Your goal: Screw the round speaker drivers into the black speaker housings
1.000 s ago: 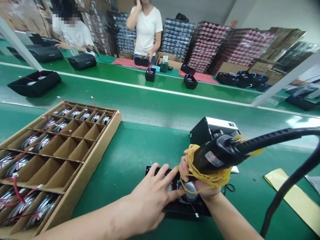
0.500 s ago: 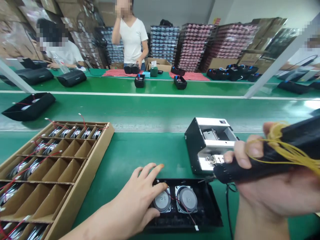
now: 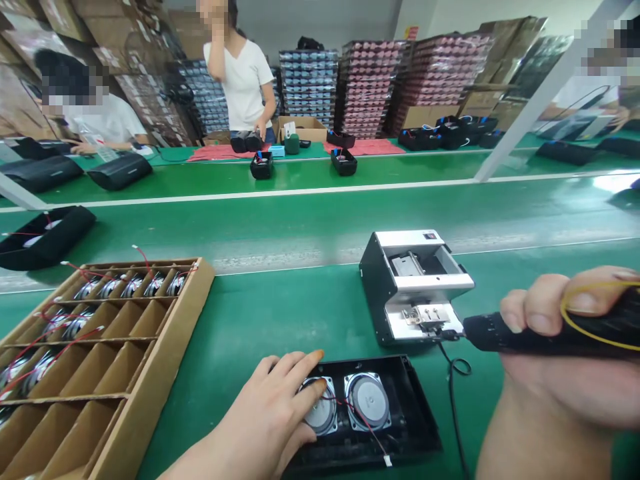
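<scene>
pressing left hand (image 3: 273, 413) fingers spread on speaker (image 3: 320, 410); right hand (image 3: 565, 347) fist wraps screwdriver (image 3: 505, 332)

no readable text, small label on the screw feeder box (image 3: 416, 287) too blurred, stacked cartons (image 3: 367, 87) unreadable

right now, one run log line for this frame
left hand: resting on left speaker in black housing | right hand: gripping electric screwdriver, tip at screw feeder | cardboard tray: left
</scene>
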Motion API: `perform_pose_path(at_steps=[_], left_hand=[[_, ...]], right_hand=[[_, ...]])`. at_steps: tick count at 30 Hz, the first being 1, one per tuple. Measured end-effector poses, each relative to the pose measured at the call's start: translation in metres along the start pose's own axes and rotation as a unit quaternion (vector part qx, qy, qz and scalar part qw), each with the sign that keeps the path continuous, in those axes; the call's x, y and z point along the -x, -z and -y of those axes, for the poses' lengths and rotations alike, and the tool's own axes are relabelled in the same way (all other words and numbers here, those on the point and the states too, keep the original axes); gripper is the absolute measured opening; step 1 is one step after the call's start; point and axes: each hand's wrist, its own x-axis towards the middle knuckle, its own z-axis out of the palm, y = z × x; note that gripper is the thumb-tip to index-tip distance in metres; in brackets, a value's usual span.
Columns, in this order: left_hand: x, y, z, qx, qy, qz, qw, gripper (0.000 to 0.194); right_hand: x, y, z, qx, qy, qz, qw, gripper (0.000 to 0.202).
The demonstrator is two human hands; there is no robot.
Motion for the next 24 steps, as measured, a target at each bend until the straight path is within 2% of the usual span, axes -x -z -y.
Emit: perform_pose_path(at_steps=[3,5,7,11,14,17,21,24], left_hand=[[0.0,-0.001,0.001,0.027,0.009,0.012,1.0,0.052],[0.0,-0.002,0.002,0.027,0.007,0.018,0.999,0.055],[0.001,-0.005,0.003,0.018,-0.003,0.002,1.0,0.056],[0.004,-0.017,0.009,0.014,-0.024,-0.049,0.998,0.06],[0.006,-0.022,0.014,0.016,-0.027,-0.064,0.997,0.063],[0.008,-0.019,0.014,-0.002,-0.02,-0.052,0.998,0.059],[0.006,-0.017,0.009,-0.029,-0.042,-0.059,0.997,0.059],[0.003,-0.022,0.004,-0.028,-0.054,-0.089,0.994,0.064]], right_hand=[[0.003,-0.014,0.006,0.038,0.039,0.054,0.997,0.06],[0.003,-0.021,0.006,0.041,0.036,0.06,0.997,0.065],[0.001,-0.023,0.002,0.023,0.052,0.069,0.996,0.064],[-0.001,-0.022,-0.01,0.016,0.074,0.1,0.992,0.049],[0.003,-0.025,-0.014,0.032,0.044,0.09,0.994,0.044],[0.007,-0.031,-0.014,0.038,0.012,0.067,0.997,0.038],[0.009,-0.032,-0.015,0.038,-0.008,0.062,0.997,0.053],[0.01,-0.029,-0.018,0.042,-0.026,0.072,0.996,0.054]])
